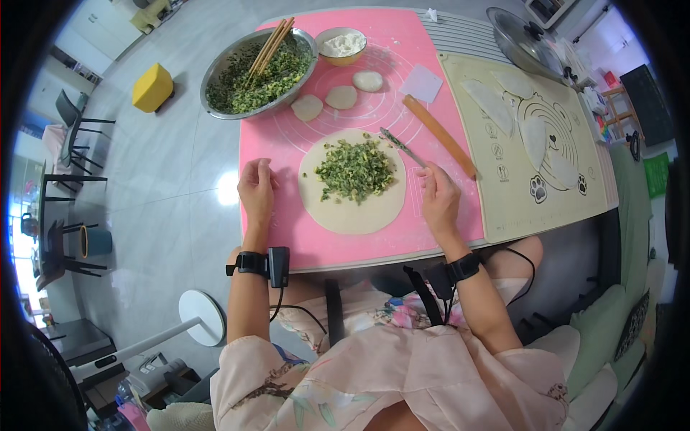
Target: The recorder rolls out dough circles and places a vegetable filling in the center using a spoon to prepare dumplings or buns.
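My right hand (pixel 441 196) grips the handle of a narrow metal utensil (pixel 403 147), whose far end is smeared with green filling. Its tip is just beyond the right rim of a large round dough sheet (pixel 350 220), spread flat on a pink silicone mat (pixel 345 253). Chopped green and yellow filling (pixel 356 171) is heaped over the sheet's middle and upper part. My left hand (pixel 257 188) hovers or rests by the mat's left edge, fingers loosely curled, apart from the dough; nothing shows in it.
Behind the sheet are a steel bowl (pixel 207 99) of filling with chopsticks (pixel 272 46), a flour bowl (pixel 343 58) and three dough pieces (pixel 340 97). Rightward lie a wooden rolling pin (pixel 441 137), a pale scraper (pixel 421 83), folded filled dough pieces (pixel 533 143) on a cream mat (pixel 501 215), and a lidded pan (pixel 520 40).
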The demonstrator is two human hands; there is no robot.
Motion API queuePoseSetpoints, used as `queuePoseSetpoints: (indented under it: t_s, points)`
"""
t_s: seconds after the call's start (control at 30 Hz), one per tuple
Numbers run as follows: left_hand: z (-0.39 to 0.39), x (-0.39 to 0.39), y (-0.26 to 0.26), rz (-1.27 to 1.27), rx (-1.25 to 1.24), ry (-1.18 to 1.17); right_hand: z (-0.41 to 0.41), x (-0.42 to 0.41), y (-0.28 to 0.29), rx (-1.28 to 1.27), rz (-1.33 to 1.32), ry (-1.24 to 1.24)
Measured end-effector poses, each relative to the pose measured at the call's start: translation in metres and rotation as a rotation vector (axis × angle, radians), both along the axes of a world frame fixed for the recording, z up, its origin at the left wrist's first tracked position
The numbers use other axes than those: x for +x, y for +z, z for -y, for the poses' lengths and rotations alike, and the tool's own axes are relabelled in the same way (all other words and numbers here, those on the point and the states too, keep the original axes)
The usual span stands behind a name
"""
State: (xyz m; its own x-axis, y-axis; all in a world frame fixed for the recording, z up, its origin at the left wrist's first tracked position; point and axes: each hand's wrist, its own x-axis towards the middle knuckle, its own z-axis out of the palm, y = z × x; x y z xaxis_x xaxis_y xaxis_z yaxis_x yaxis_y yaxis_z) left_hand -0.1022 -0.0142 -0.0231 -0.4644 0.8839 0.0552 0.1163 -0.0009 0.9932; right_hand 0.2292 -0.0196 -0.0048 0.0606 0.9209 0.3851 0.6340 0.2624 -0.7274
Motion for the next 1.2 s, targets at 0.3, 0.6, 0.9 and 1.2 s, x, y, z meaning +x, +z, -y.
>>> queuePoseSetpoints:
  t_s: [0.3, 0.6, 0.9, 1.2]
  points:
    - [0.000, -0.002, -0.003, -0.006, 0.004, -0.018, 0.005, 0.001, 0.003, -0.002, -0.012, 0.019]
    - [0.000, -0.002, -0.002, -0.020, 0.011, -0.010, 0.003, 0.005, 0.000, -0.010, 0.002, 0.041]
    - [-0.001, -0.002, -0.004, -0.014, 0.017, -0.003, 0.005, 0.008, -0.004, 0.029, 0.035, 0.056]
    - [-0.001, 0.000, -0.003, -0.017, 0.013, 0.007, -0.003, 0.004, -0.006, 0.061, 0.057, 0.055]
